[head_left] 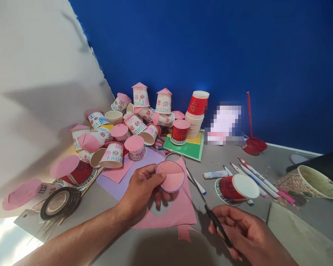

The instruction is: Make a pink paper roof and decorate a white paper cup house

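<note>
My left hand (145,188) pinches a pink paper disc (170,177) between thumb and fingers. The disc has a blue line around its rim and a crease across it. Below lies a pink paper sheet (180,212) with a rounded cut-out, and a small pink scrap (185,233) sits at its lower edge. In my right hand (241,231) are black-handled scissors (218,225), seen nearly edge-on, their thin blades pointing up and left past the sheet. A red paper cup (235,188) with a white disc on top stands just beyond my right hand.
Several decorated paper cups with pink tops (111,155) are heaped at left. A cup stack (195,114) rises by the blue wall. Markers (258,179) and a glue stick (217,174) lie right. Black tape (60,203) is at left; a patterned cup (308,184) lies far right.
</note>
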Demonstrator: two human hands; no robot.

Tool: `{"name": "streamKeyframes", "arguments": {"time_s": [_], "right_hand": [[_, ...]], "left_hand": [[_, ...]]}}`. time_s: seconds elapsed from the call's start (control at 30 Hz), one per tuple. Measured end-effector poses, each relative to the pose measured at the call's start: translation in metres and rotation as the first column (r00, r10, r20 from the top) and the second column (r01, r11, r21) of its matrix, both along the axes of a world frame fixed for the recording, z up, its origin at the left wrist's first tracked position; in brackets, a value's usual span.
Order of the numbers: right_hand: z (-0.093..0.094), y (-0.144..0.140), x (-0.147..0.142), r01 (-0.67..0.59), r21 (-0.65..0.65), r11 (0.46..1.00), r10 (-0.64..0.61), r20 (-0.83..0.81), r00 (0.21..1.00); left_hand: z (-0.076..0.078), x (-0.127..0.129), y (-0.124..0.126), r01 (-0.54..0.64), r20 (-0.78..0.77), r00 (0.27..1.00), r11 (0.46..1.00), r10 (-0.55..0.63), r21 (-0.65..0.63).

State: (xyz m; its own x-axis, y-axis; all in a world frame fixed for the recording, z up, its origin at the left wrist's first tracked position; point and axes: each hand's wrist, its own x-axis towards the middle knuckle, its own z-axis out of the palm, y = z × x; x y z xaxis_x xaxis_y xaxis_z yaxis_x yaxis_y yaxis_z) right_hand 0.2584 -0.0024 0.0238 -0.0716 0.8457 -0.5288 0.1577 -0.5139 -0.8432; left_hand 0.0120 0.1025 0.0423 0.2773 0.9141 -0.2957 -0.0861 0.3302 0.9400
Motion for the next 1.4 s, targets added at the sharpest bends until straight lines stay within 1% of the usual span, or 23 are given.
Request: {"name": "streamKeyframes", "arguments": {"time_s": [0.03,0.1,0.2,0.3,0.4,0.47,0.6,0.77,1.07,1.2,1.4], "right_hand": [[0.004,0.002,-0.002,0.023,-0.01,1.0,-0.023,-0.049,0.999],[0.008,0.004,-0.006,0.032,-0.037,0.999,-0.035,-0.087,0.996],[0.005,0.004,-0.01,-0.049,-0.072,0.996,0.041,-0.102,0.994],[-0.008,0.0,-0.012,-0.123,-0.039,0.992,0.121,-0.049,0.991],[-0.019,-0.006,-0.015,-0.13,-0.008,0.992,0.13,0.052,0.99],[-0.022,-0.009,-0.018,-0.115,0.012,0.993,0.113,0.083,0.99],[-0.016,-0.009,-0.023,-0.129,-0.014,0.992,0.129,0.065,0.989],[-0.008,-0.008,-0.029,-0.099,-0.039,0.994,0.101,0.045,0.994],[-0.014,-0.008,-0.03,-0.065,0.002,0.998,0.064,0.075,0.995],[-0.011,-0.008,-0.03,-0.061,0.037,0.997,0.058,0.079,0.995],[-0.007,-0.008,-0.031,-0.085,0.067,0.994,0.076,0.13,0.989]], "left_hand": [[-0.001,0.0,0.0,-0.005,-0.001,1.0,1.0,0.005,-0.01],[-0.003,0.0,0.0,-0.028,0.003,1.0,0.999,0.029,-0.03],[-0.003,0.001,-0.002,-0.057,0.018,0.998,0.998,0.058,-0.037],[-0.003,0.002,-0.003,-0.059,0.019,0.998,0.998,0.06,-0.015],[-0.004,0.003,-0.006,-0.046,0.012,0.999,0.999,0.046,-0.006],[-0.003,0.005,-0.009,-0.022,0.023,0.999,1.0,0.022,-0.013],[-0.003,0.009,-0.015,0.024,0.05,0.998,0.999,-0.022,-0.032],[-0.004,0.013,-0.017,0.045,0.089,0.995,0.998,-0.041,-0.045],[-0.006,0.011,-0.018,0.079,0.147,0.987,0.995,-0.07,-0.062],[-0.005,0.011,-0.017,0.098,0.188,0.979,0.993,-0.084,-0.069],[-0.002,0.011,-0.017,0.126,0.182,0.977,0.989,-0.109,-0.082]]}}
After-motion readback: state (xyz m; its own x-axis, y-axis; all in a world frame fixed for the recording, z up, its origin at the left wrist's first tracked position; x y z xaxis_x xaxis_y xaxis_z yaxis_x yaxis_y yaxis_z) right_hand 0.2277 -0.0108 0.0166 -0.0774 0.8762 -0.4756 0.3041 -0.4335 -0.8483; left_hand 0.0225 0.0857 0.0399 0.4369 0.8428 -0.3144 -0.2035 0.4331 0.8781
